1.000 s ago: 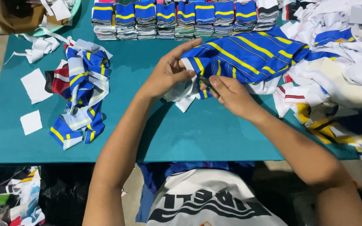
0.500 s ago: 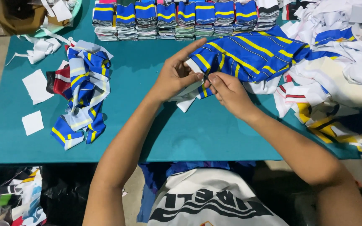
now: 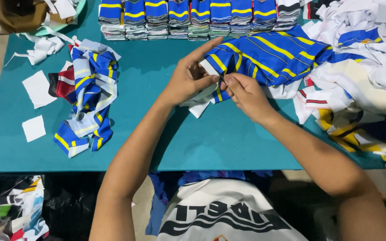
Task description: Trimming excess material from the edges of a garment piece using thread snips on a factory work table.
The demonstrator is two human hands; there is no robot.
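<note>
A blue cloth with yellow stripes (image 3: 269,56) lies spread on the teal table (image 3: 211,138), its near edge bunched between both hands. My left hand (image 3: 188,78) pinches that edge with thumb and fingers, the forefinger stretched out over the cloth. My right hand (image 3: 244,93) grips the same edge from the right, fingertips meeting the left thumb. White pieces of fabric (image 3: 199,105) stick out from under the hands.
A row of folded blue-and-yellow stacks (image 3: 193,18) lines the far edge. A loose heap of blue, yellow, white and red strips (image 3: 88,98) lies at the left with white squares (image 3: 36,87) beside it. A big pile of mixed cloth (image 3: 367,76) fills the right side.
Both hands have drawn closer together and lifted the cloth's edge a little; the left forefinger now points out over the striped cloth.
</note>
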